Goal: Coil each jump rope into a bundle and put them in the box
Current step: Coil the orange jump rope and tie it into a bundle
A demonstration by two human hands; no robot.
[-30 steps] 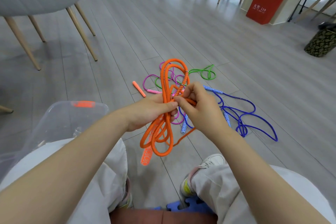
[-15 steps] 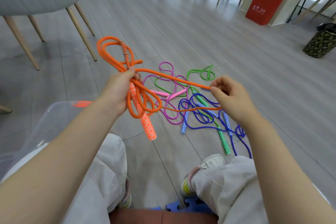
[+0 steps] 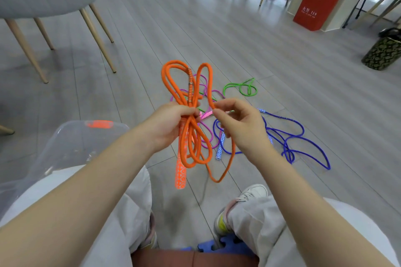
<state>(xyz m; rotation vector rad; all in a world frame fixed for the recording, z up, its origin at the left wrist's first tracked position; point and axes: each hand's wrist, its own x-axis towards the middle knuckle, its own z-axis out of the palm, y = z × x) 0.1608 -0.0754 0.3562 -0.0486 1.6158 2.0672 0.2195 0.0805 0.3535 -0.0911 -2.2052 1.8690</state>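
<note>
Left grip (image 3: 171, 124) fisted, right grip (image 3: 239, 124) pinching, forearms extended

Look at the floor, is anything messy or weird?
Yes. The purple rope, pink rope and green rope sprawl loose and overlapping on the floor, uncoiled. The orange rope held by the left hand has one long loop dangling.

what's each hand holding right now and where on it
Both hold the orange jump rope. The left hand grips the gathered loops at their middle; the right hand pinches a single loose strand beside the bundle.
</note>
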